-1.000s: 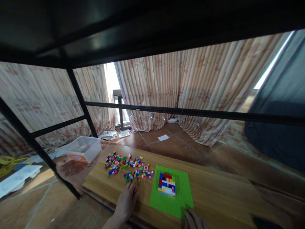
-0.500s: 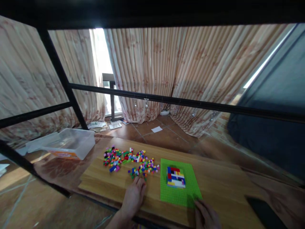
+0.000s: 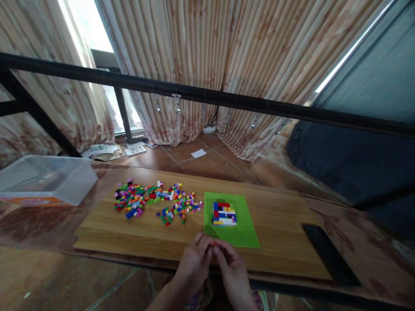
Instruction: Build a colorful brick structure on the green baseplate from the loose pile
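Note:
My left hand (image 3: 195,259) and my right hand (image 3: 234,267) meet at the near edge of the board, fingertips pinched together. Between them a tiny orange-red toy brick (image 3: 214,244) shows, mostly hidden by the fingers. Just beyond lies a green baseplate (image 3: 244,231), flat on the wooden board. On it sits a low block of built-up bricks (image 3: 225,214) in red, white, blue, yellow and black. To the left, loose small bricks (image 3: 184,205) of many colours are spread in a wide heap.
The wooden board (image 3: 279,246) lies on a low table. A dark flat slab (image 3: 330,255) rests at its right end. A clear plastic bin (image 3: 78,183) stands at the left. A black metal bar (image 3: 207,94) crosses in front of the curtains.
My left hand has left the loose bricks and come right and nearer. My right hand has left the baseplate corner, and both now meet at a small orange-red brick. The view has tilted down.

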### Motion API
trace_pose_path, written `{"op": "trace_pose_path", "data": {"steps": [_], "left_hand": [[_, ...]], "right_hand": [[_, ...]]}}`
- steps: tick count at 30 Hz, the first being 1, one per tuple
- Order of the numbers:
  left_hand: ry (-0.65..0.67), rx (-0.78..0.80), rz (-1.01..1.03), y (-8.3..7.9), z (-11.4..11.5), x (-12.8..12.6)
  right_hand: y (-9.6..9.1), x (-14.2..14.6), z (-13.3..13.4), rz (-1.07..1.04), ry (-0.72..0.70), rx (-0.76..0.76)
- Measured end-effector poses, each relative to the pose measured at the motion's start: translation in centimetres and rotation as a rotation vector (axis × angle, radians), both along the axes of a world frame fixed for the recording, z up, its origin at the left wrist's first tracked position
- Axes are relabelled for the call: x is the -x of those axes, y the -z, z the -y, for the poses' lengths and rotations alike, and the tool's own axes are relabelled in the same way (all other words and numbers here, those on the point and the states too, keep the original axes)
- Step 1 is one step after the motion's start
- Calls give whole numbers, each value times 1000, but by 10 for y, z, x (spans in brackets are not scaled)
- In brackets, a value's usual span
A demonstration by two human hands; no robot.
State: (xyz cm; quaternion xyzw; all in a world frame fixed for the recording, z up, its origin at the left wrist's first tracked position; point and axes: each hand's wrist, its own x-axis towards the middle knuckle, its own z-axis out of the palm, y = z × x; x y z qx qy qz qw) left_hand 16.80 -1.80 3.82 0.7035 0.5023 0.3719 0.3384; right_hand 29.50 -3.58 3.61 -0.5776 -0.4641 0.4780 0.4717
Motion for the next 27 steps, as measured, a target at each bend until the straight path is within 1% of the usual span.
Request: {"op": "trace_pose_path", "data": {"steps": [6,9,13,16,20,24,27], "left_hand": [[51,-26,-5,10,-6,-11],[55,-22,-13,14,-10,-15],[3,-36,-5,18,-17,-11],[-49,-47,-24,21,-21,-1],[-38,-93,-41,28,-22,6],[-26,-110,-44,28,-21,5],[-33,-102,-49,27,-21,4]], "right_hand": [[5,-13,-11,-79,107,67],[9,-23,-15,-95,183,89],[13,-48,-25,-125,326,64],[14,-67,-34,-161,393,36],[14,-78,-44,-209,379,43],[13,-76,-48,-238,351,39],[13,-74,-50,-214,353,48]]}}
